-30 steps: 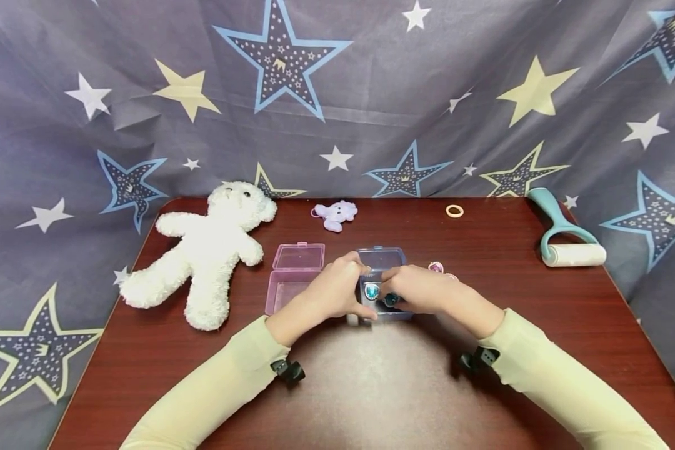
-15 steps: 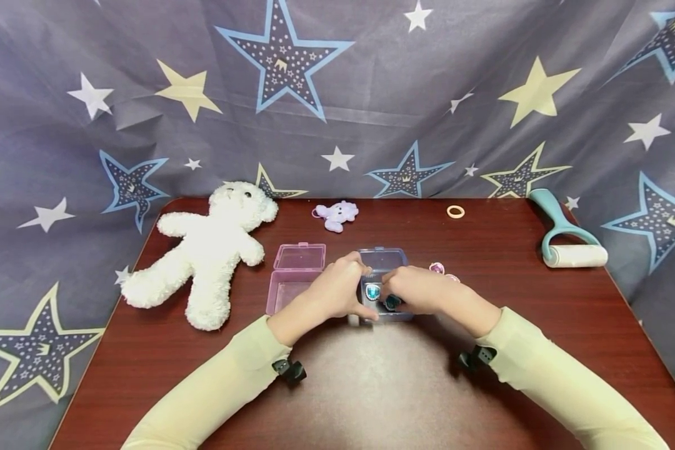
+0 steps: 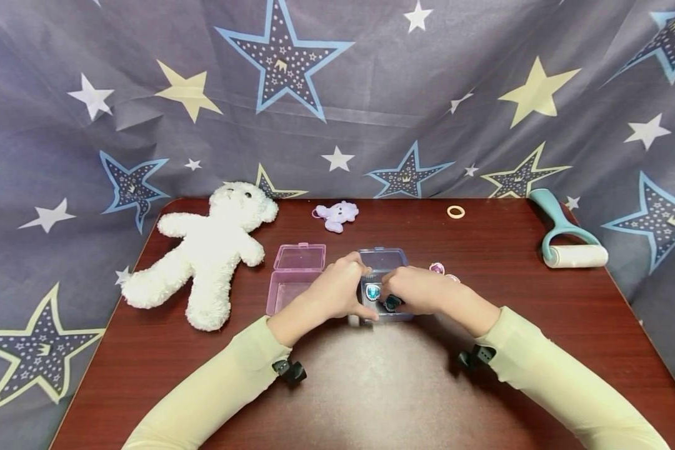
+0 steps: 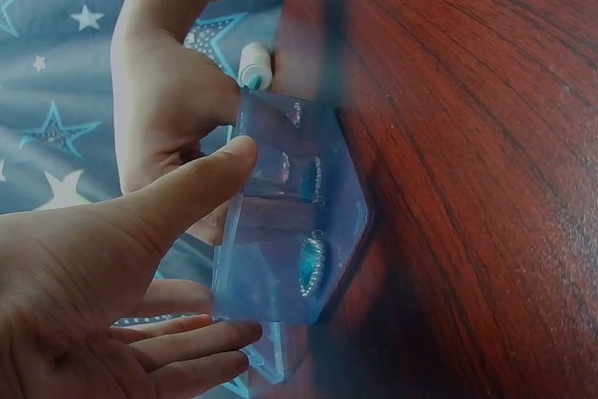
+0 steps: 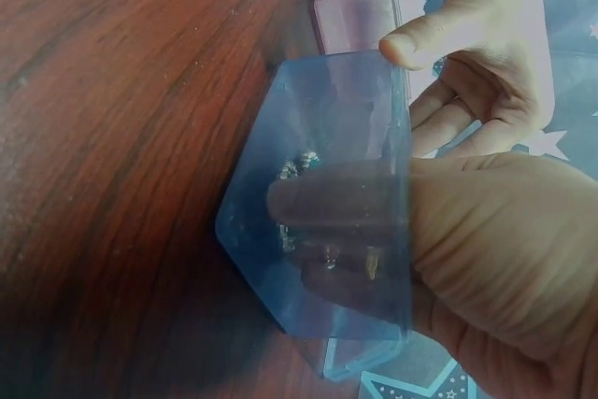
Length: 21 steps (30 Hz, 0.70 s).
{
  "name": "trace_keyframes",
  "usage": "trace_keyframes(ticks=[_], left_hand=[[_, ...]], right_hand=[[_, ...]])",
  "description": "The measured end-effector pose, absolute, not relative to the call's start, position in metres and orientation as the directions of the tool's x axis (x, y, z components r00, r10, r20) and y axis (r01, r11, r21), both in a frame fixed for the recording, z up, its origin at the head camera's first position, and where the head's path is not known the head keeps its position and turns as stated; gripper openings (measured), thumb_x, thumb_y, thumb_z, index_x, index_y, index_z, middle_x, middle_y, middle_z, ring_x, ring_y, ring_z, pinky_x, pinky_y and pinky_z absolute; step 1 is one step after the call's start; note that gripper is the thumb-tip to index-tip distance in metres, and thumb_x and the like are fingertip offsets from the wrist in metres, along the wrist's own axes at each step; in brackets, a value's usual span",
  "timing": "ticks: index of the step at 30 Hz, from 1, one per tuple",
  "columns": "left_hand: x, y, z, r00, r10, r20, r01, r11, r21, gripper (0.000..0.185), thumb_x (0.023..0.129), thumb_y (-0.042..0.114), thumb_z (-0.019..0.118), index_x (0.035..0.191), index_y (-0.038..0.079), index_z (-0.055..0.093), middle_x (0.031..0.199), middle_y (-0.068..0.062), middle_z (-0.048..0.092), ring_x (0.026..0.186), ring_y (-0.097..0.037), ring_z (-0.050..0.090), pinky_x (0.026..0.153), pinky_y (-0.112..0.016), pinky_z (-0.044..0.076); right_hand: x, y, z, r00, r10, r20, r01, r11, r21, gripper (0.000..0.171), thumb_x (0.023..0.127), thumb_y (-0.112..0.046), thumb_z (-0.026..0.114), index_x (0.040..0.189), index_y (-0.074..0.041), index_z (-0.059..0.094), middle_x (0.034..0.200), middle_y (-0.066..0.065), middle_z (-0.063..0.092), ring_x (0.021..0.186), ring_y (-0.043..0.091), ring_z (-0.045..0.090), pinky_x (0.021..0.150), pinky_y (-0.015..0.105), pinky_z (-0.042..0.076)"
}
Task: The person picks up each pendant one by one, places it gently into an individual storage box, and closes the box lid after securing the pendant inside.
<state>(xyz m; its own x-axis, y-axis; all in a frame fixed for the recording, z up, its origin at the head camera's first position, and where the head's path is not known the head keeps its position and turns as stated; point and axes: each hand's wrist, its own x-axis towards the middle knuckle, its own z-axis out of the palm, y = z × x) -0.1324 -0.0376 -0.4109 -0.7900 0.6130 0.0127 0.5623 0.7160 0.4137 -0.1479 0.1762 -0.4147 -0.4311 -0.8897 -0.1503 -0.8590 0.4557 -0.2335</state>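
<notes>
A clear blue plastic box (image 3: 394,317) with its lid raised stands mid-table. My left hand (image 3: 340,287) grips its left side, thumb at the front rim and fingers round the side, as the left wrist view shows. Inside lies a bright teal jewel (image 3: 373,292) with a beaded silver rim. My right hand (image 3: 419,287) reaches over the right side into the box, fingers round a darker teal jewel (image 3: 392,302) partly hidden by them. Through the box wall in the right wrist view, the right thumb (image 5: 318,203) lies against a beaded rim.
An open pink box (image 3: 298,256) stands left of the blue one. Two pink jewels (image 3: 436,267) lie behind the right hand. Farther out are a white teddy bear (image 3: 208,250), a small purple plush (image 3: 339,215), a pale ring (image 3: 455,212) and a lint roller (image 3: 574,255).
</notes>
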Motion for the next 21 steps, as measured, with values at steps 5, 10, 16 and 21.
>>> trace_keyframes(ticks=[5,10,16,21], left_hand=[[-0.132,-0.038,-0.412,-0.788,0.616,0.018,0.564,0.710,0.421,0.078,0.065,0.046,0.102,0.122,-0.002,0.078,0.120,-0.014,0.069,0.098,-0.031,0.075,0.093,-0.045,0.065],[-0.131,-0.038,-0.412,-0.789,0.614,0.010,0.561,0.714,0.420,0.078,0.066,0.046,0.102,0.122,-0.002,0.078,0.121,-0.015,0.069,0.098,-0.033,0.075,0.094,-0.045,0.064],[-0.132,-0.037,-0.412,-0.793,0.610,-0.004,0.551,0.719,0.423,0.080,0.066,0.046,0.102,0.125,-0.002,0.076,0.121,-0.015,0.069,0.098,-0.034,0.076,0.096,-0.044,0.064],[-0.132,-0.037,-0.412,-0.797,0.604,-0.008,0.549,0.730,0.408,0.084,0.066,0.047,0.102,0.128,-0.002,0.075,0.120,-0.014,0.068,0.101,-0.037,0.076,0.098,-0.044,0.063]], right_hand=[[-0.148,0.177,-0.415,-0.434,-0.889,-0.147,-0.855,0.457,-0.245,0.018,0.081,-0.003,0.089,0.094,-0.010,0.080,0.086,0.000,0.071,0.076,0.006,0.061,0.070,0.024,0.057],[-0.149,0.180,-0.414,-0.433,-0.894,-0.118,-0.853,0.448,-0.268,0.017,0.082,-0.003,0.088,0.095,-0.010,0.080,0.087,0.001,0.072,0.076,0.008,0.063,0.070,0.024,0.057],[-0.156,0.194,-0.402,-0.464,-0.886,0.006,-0.826,0.431,-0.365,0.017,0.087,-0.004,0.084,0.103,-0.007,0.081,0.094,0.002,0.076,0.084,0.013,0.071,0.078,0.028,0.063],[-0.171,0.212,-0.395,-0.597,-0.780,0.186,-0.776,0.504,-0.378,0.014,0.091,-0.003,0.079,0.104,-0.006,0.082,0.095,0.003,0.079,0.080,0.012,0.074,0.074,0.027,0.064]])
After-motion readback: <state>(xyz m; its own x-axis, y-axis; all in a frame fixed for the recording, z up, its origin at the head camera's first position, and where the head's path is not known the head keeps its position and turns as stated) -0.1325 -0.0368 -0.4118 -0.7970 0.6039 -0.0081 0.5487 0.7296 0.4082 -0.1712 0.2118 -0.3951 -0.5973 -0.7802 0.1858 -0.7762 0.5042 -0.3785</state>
